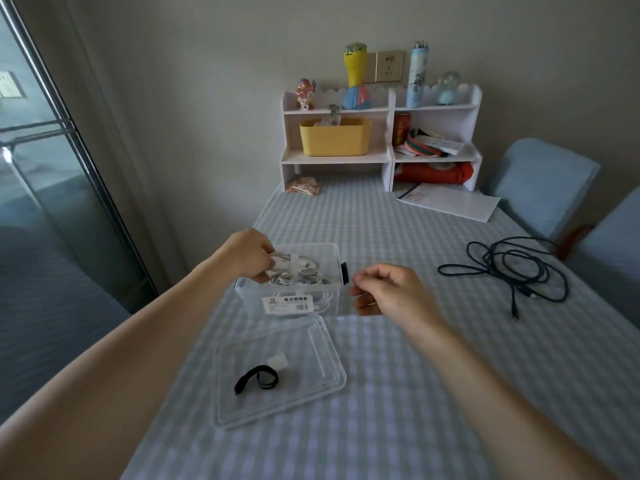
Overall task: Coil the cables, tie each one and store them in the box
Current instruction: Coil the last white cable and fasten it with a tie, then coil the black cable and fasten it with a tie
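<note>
Over the clear plastic box [254, 299], my left hand [247, 252] pinches a coiled white cable [298, 265]; right hand [389, 289] loosely curled, empty, beside it.

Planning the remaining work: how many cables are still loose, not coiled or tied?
1: the dark cable sprawled on the table, right of the box. Others may be hidden.

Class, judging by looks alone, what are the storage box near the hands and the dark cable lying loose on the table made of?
Clear rectangular storage box: probably glossy transparent plastic, since the white cables inside show through its wall. Loose dark cable: flexible, matte, possibly braided or rubber-sheathed; too small to tell.
</note>
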A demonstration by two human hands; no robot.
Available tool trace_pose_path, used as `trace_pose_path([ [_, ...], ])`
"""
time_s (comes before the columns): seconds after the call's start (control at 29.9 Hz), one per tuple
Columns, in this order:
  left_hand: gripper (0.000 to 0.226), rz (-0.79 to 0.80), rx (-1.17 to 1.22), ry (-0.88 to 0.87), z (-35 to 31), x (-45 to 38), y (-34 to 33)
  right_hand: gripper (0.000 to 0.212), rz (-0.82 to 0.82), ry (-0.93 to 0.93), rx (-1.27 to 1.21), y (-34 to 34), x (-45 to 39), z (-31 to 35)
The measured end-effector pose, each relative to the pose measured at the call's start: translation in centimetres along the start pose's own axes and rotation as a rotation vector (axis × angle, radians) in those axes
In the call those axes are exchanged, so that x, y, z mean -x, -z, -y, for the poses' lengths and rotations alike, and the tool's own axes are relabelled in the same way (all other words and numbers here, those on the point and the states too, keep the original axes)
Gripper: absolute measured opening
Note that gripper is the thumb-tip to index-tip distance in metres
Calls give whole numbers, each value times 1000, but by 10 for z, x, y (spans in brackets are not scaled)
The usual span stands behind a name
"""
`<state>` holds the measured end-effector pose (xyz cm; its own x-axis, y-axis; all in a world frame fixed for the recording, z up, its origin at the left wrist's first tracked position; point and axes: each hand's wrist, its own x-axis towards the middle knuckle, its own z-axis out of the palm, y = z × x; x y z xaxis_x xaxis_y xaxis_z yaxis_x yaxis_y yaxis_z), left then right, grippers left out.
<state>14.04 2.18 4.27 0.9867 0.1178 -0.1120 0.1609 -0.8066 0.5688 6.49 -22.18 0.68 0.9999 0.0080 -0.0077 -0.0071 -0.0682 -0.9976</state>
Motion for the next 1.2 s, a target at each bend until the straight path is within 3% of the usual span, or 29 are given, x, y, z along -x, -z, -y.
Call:
trace_pose_path([
  [0.2, 31, -183, -273, -198, 1, 1, -2, 13, -13, 11, 11, -13, -7, -4],
  [0.33, 30, -314, -176, -277, 6, 8, -2, 15, -24, 41, 30, -16, -10, -5],
  [0.57, 20, -397, -26, -387, 15, 50, -6, 16, -61, 125, 182, -3, -12, -14],
  [0.83, 12, -190, 137, -620, -16, 99, -67, 11, -17, 145, 360, 42, 23, -32],
  [1.04, 10, -6, 149, -651, -76, 94, -131, 13, -257, 156, 469, 126, 47, -42],
  [1.2, 12, 39, 119, -589, -112, 84, -187, 11, -436, 165, 524, 176, 58, -70],
])
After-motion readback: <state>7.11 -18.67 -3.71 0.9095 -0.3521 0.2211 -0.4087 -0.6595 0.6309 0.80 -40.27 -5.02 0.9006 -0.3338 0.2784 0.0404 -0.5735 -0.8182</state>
